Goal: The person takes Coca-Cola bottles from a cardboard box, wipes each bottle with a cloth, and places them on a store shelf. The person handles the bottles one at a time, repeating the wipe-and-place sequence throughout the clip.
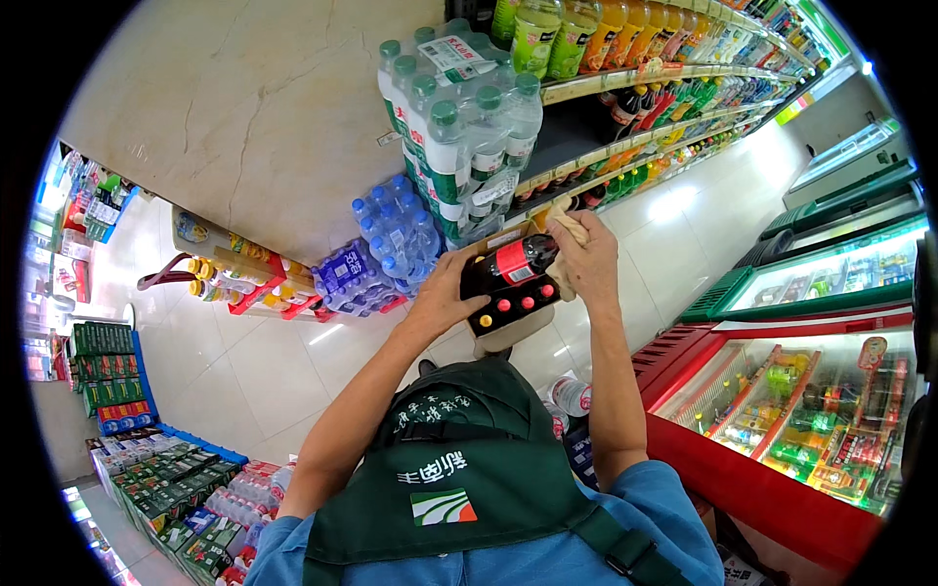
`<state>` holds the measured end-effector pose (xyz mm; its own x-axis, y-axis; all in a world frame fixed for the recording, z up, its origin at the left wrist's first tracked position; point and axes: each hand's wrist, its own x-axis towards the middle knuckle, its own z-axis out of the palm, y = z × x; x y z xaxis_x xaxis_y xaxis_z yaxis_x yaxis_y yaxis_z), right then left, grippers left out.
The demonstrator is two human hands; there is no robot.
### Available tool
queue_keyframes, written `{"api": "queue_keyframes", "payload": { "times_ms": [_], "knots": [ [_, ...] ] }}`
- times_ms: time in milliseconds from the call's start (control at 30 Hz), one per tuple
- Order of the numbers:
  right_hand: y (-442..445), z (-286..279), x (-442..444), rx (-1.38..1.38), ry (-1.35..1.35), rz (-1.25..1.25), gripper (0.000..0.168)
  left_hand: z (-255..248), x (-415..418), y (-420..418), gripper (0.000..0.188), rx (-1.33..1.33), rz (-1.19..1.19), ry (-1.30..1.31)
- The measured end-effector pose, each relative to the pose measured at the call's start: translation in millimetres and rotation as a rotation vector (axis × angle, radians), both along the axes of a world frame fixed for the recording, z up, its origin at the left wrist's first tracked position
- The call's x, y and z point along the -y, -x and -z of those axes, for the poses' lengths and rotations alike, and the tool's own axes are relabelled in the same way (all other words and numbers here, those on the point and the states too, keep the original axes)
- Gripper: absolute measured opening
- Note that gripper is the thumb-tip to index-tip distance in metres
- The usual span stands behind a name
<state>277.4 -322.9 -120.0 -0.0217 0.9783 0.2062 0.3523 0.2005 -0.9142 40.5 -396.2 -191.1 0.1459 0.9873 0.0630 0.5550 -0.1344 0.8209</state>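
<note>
A dark soft-drink bottle [517, 262] with a red label lies tilted between my hands. My left hand [444, 287] grips its lower end, thumb along the near side. At the other end, my right hand [586, 253] holds a pale cloth [563, 272] against the bottle's neck; the cap is hidden. Beneath the bottle is an open cardboard box [515, 331] packed with dark bottles, whose red caps [527, 302] and a yellow cap [486, 321] face up.
Shrink-wrapped water bottles [469, 139] stand stacked beside the drink shelves [608, 88]. Blue-capped water packs [399, 227] sit left of them. A red chest freezer [747, 439] borders the right side. Stacked drink cases [176, 476] line the lower left. Large bottles [570, 395] are near my right forearm.
</note>
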Motion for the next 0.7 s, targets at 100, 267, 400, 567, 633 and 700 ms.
{"api": "queue_keyframes", "payload": {
  "times_ms": [100,267,400,567,633,700],
  "knots": [
    [-9,44,-14,0.257,-0.215,0.044,0.022,40,-3,5,0.070,0.088,-0.012,0.078],
    [-34,124,-32,0.366,-0.071,0.072,0.026,55,17,18,0.061,0.061,0.049,0.461],
    [-49,182,-40,0.178,0.304,0.109,0.030,79,38,23,0.060,0.024,0.030,0.577],
    [-55,219,-32,0.323,0.231,0.055,0.025,99,46,21,0.057,0.152,0.027,0.566],
    [-76,264,-42,0.586,0.060,-0.025,0.022,110,40,19,0.057,0.082,0.073,0.522],
    [-76,266,-57,0.747,0.128,-0.002,0.023,110,43,19,0.056,0.114,0.029,0.574]
  ]
}}
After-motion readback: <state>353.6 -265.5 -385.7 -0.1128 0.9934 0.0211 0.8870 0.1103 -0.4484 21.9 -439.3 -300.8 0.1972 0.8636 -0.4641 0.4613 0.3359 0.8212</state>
